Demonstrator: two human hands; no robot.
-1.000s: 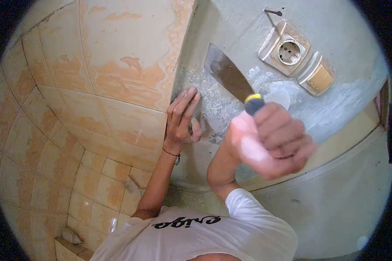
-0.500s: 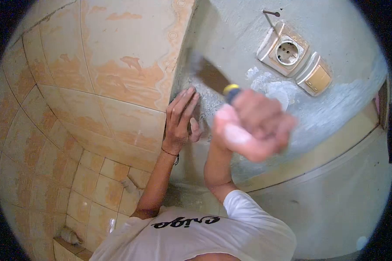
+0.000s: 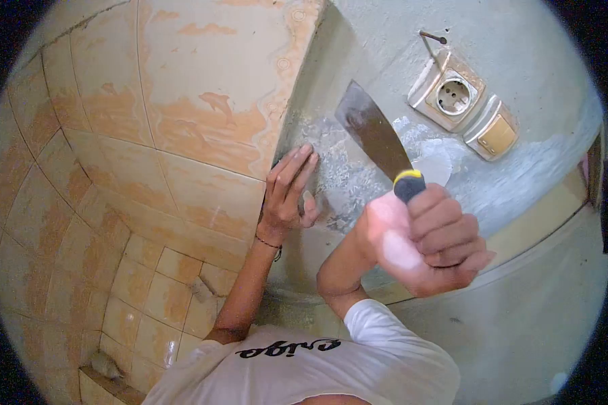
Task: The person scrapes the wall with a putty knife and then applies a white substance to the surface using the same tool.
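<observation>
Wrapped round the dark handle of a putty knife (image 3: 378, 135) is my right hand (image 3: 429, 239), with a yellow band showing above the fist. The broad metal blade points up and left in front of the grey wall (image 3: 365, 40). My left hand (image 3: 290, 185) rests against the wall beside the edge of the tiled section, its fingers stretched out and holding nothing. Between my hands lies a rough, scraped patch (image 3: 341, 165) with pale flecks. A whitish patch (image 3: 434, 158) shows behind the blade.
A power socket (image 3: 454, 94) and a light switch (image 3: 494, 128) are mounted on the wall at upper right. A nail (image 3: 434, 37) sticks out above them. Beige tiles (image 3: 203, 88) with orange patterns cover the left side. A ledge (image 3: 111, 385) is at lower left.
My right hand has moved down and right with the putty knife, drawing the blade away from the tile edge. My left hand stays in nearly the same place on the wall.
</observation>
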